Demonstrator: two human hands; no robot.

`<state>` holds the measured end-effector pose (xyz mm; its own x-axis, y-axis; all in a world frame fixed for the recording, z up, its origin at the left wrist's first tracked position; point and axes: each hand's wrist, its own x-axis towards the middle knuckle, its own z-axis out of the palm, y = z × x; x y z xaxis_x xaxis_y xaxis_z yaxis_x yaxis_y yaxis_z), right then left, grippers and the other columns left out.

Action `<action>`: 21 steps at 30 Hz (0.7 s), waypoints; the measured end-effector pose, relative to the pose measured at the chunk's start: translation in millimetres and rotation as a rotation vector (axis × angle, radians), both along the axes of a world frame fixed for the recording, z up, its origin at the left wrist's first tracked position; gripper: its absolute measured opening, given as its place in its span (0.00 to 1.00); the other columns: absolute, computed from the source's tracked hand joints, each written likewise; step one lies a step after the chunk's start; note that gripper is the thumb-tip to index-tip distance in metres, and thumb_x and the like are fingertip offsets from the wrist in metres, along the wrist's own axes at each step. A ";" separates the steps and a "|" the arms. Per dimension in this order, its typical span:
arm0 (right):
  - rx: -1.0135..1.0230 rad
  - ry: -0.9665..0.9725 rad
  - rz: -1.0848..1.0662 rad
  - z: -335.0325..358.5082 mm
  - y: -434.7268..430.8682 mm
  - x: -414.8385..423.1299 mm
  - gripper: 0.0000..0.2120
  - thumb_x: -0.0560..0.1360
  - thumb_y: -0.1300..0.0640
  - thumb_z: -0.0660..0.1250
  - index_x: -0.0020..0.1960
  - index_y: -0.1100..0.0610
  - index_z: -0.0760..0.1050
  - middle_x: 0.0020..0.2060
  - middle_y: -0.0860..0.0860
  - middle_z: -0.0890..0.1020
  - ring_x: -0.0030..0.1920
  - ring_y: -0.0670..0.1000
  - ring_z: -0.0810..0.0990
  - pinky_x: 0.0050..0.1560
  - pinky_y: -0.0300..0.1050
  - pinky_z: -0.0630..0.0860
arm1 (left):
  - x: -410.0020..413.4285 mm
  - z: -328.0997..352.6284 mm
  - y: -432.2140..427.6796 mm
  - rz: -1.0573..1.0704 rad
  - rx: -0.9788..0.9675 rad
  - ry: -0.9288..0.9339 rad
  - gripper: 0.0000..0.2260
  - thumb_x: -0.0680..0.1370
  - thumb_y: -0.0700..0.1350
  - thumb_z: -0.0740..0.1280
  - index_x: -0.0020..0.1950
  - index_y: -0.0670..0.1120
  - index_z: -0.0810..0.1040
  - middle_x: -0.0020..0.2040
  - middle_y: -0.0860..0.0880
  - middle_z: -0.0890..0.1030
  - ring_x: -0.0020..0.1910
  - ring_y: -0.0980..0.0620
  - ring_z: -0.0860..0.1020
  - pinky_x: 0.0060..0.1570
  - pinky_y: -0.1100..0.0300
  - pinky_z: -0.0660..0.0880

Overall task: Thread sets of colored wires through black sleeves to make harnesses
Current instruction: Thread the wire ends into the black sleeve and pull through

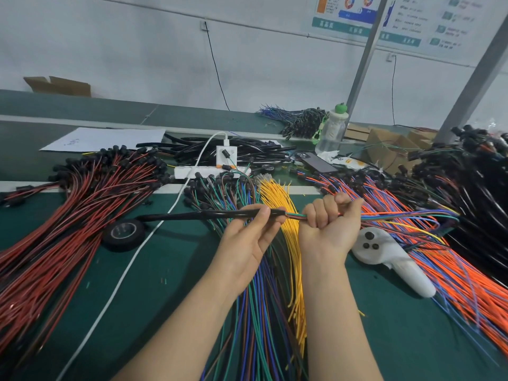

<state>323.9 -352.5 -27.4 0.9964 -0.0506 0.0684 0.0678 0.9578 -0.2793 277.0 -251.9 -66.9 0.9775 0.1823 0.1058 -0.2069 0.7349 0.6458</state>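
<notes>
A person's two bare forearms reach over a green-topped workbench [178, 284] heaped with wire. Above the middle of the bench, the left hand [247, 237] pinches a black sleeve [192, 215] between thumb and fingertips near its right end. The sleeve lies roughly level and its free end points toward the bench's left side. The right hand [330, 224] is a closed fist wrapped round a set of colored wires [294, 215]. These wires enter the sleeve's mouth just beside the left fingers and trail out to the right.

A roll of black tape [123, 234] lies flat under the sleeve's left end. A white handheld controller [393, 259] rests just right of the right wrist. Yellow wires [280, 199] run beneath the hands. Red and black wires [68, 215] cover the left side, and orange and blue wires [453, 276] cover the right. A white power strip [209, 171], a phone [316, 162] and a water bottle [331, 130] sit toward the far edge.
</notes>
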 end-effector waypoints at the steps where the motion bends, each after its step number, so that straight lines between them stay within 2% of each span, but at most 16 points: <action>1: 0.000 -0.001 -0.001 -0.3 0.1 0.0 0.23 0.83 0.44 0.49 0.34 0.55 0.63 0.18 0.46 0.56 0.21 0.46 0.48 0.19 0.36 0.49 | 0.2 -0.6 0.5 -0.001 -0.008 -0.003 0.05 0.71 0.42 0.66 0.45 0.43 0.75 0.43 0.43 0.84 0.41 0.52 0.83 0.41 0.67 0.78; 6: -0.002 0.001 0.001 -1.6 0.2 1.6 0.23 0.83 0.44 0.49 0.34 0.55 0.63 0.18 0.46 0.57 0.17 0.43 0.53 0.19 0.36 0.49 | -0.1 -2.0 1.9 -0.020 0.060 0.001 0.06 0.70 0.43 0.67 0.45 0.43 0.76 0.41 0.45 0.84 0.41 0.53 0.83 0.40 0.67 0.78; 11: -0.003 -0.002 -0.014 -1.5 -1.7 2.0 0.23 0.83 0.45 0.49 0.34 0.56 0.63 0.18 0.46 0.57 0.17 0.43 0.53 0.18 0.36 0.50 | -1.5 -3.4 2.2 -0.026 0.145 0.034 0.04 0.73 0.42 0.67 0.46 0.43 0.77 0.42 0.46 0.83 0.42 0.53 0.82 0.41 0.66 0.78; 16: 0.008 0.002 -0.018 -1.2 -1.5 1.7 0.23 0.83 0.45 0.49 0.34 0.56 0.64 0.18 0.46 0.57 0.17 0.43 0.53 0.18 0.36 0.50 | -2.6 0.0 -0.1 -0.032 0.099 0.067 0.03 0.77 0.39 0.64 0.45 0.42 0.77 0.40 0.46 0.84 0.41 0.54 0.83 0.40 0.68 0.78; 21: -0.003 -0.001 -0.024 0.3 -3.3 1.6 0.23 0.83 0.45 0.49 0.34 0.56 0.63 0.18 0.46 0.57 0.17 0.43 0.53 0.19 0.36 0.49 | -4.2 0.9 0.2 -0.052 0.170 0.106 0.04 0.78 0.40 0.63 0.49 0.41 0.76 0.43 0.44 0.84 0.42 0.52 0.83 0.40 0.66 0.79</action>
<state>325.5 -355.8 -27.1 0.9948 -0.0740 0.0699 0.0909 0.9552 -0.2816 272.8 -251.8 -66.0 0.9925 0.1196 0.0267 -0.0959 0.6217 0.7774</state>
